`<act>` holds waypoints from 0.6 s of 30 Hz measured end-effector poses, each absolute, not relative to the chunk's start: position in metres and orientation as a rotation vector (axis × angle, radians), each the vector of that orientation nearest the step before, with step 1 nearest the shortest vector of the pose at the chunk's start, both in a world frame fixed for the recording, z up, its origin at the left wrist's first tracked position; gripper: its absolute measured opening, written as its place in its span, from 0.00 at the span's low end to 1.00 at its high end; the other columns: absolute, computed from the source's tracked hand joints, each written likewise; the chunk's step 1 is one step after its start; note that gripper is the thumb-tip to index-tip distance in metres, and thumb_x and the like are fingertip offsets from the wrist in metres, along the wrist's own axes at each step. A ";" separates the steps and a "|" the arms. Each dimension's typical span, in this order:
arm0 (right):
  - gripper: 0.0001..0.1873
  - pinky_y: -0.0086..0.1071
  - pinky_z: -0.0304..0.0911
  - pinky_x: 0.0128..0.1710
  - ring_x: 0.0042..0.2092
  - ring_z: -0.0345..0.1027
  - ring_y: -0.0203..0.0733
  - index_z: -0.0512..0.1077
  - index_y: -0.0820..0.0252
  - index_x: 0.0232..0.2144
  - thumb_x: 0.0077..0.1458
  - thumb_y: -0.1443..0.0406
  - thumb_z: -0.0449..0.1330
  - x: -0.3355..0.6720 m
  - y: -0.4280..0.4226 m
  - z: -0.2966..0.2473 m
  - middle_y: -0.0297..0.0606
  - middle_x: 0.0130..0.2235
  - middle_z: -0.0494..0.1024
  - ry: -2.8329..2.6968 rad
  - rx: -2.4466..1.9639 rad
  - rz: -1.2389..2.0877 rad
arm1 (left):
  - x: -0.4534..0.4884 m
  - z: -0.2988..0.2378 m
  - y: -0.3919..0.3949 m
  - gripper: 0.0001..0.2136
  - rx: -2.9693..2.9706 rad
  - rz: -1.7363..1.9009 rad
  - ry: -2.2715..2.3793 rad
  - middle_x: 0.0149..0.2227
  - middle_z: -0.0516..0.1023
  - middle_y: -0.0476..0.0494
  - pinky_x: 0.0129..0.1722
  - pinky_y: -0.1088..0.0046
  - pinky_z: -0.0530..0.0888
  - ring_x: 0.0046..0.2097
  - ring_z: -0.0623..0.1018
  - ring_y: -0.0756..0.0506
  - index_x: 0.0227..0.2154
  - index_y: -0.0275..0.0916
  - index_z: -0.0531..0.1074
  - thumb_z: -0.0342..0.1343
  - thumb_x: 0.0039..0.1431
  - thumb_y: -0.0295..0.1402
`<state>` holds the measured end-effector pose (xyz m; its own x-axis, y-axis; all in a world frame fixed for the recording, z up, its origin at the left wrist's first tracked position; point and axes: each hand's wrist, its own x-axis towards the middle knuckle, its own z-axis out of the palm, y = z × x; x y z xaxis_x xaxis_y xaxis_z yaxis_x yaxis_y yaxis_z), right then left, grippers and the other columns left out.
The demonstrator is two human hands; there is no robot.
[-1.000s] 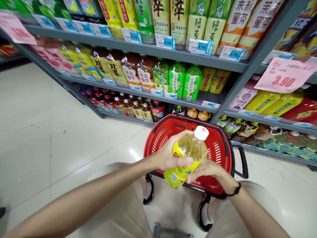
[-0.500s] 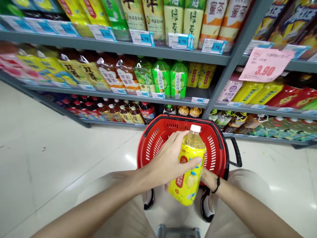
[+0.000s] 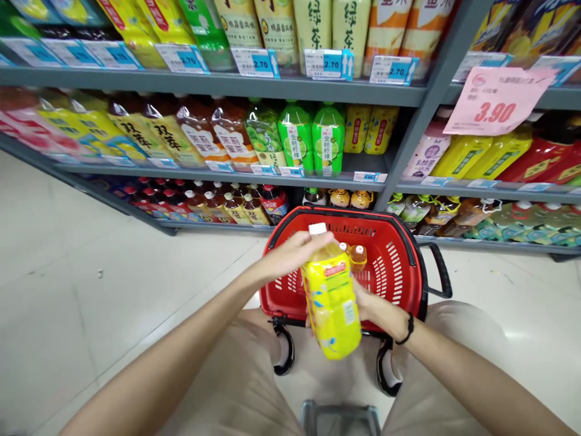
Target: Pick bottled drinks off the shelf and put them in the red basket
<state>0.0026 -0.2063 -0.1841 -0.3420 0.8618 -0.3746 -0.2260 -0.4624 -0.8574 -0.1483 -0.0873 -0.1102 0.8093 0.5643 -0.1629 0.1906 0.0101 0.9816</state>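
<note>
Both hands hold a yellow bottle (image 3: 332, 303) over the near rim of the red basket (image 3: 399, 272). Left hand (image 3: 293, 254) wraps the neck just under the white cap (image 3: 317, 228), fingers closed on it. Right hand (image 3: 370, 303) grips the bottle body from behind at 3 o'clock, mostly hidden by the bottle; black band (image 3: 407, 332) on that wrist. Bottle is tilted, cap toward 11 o'clock, base toward 5 o'clock. Inside the basket, at the bottle's 1 o'clock, a small bottle (image 3: 358, 257) with an orange cap. Shelves (image 3: 290, 85) of drinks run at 12 o'clock; pink price sign (image 3: 497, 100) at 2 o'clock. Shoes (image 3: 285, 357) sit below the basket.
</note>
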 end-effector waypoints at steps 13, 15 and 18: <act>0.42 0.25 0.46 0.11 0.20 0.71 0.42 0.74 0.64 0.46 0.70 0.38 0.34 0.031 -0.195 -0.158 0.44 0.26 0.80 -0.548 -0.923 2.155 | -0.167 -0.148 -0.039 0.21 1.013 0.377 1.044 0.41 0.86 0.37 0.36 0.66 0.80 0.39 0.83 0.38 0.43 0.36 0.81 0.61 0.65 0.51; 0.46 0.23 0.43 0.12 0.24 0.75 0.45 0.72 0.66 0.54 0.67 0.37 0.31 0.039 -0.191 -0.147 0.50 0.32 0.83 -0.585 -0.850 2.132 | -0.165 -0.142 -0.037 0.21 1.018 0.490 0.998 0.42 0.86 0.37 0.36 0.66 0.81 0.39 0.83 0.38 0.47 0.36 0.80 0.58 0.68 0.50; 0.52 0.23 0.42 0.13 0.25 0.74 0.45 0.67 0.66 0.61 0.62 0.32 0.32 0.053 -0.190 -0.132 0.54 0.39 0.84 -0.668 -0.807 2.077 | -0.157 -0.131 -0.041 0.24 1.049 0.581 0.877 0.45 0.86 0.35 0.42 0.62 0.83 0.45 0.85 0.35 0.51 0.35 0.79 0.58 0.68 0.52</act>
